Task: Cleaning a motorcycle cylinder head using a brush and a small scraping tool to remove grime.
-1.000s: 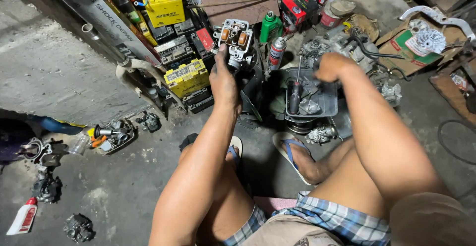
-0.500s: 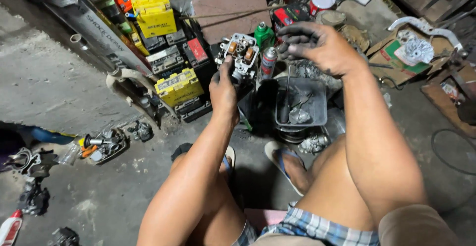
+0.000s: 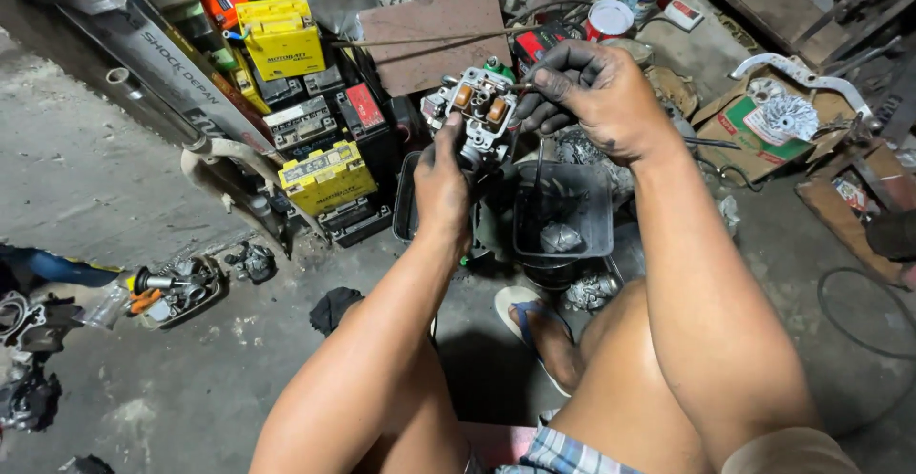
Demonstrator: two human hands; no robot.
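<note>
The carburetor body (image 3: 480,111) sits upright in your left hand (image 3: 444,183), gripped from below with the thumb pressed against its near side, its open face with two orange-brown parts turned up toward you. It is raised above the black plastic tub (image 3: 563,211) on the floor. Your right hand (image 3: 587,92) has come up out of that tub since a second ago, when it was down among the parts; now it is closed in a pinch on a thin metal tool (image 3: 522,86), whose tip meets the top right edge of the carburetor. So the work has moved from fetching to probing the body itself. Your hands are dark with grease.

A grey metal part (image 3: 560,237) lies in the tub. Just left of the carburetor stands a stack of batteries, a yellow battery (image 3: 326,176) nearest. Your sandalled foot (image 3: 544,326) rests on the concrete below the tub. Farther right, a cardboard box (image 3: 763,130) holds a finned metal piece.
</note>
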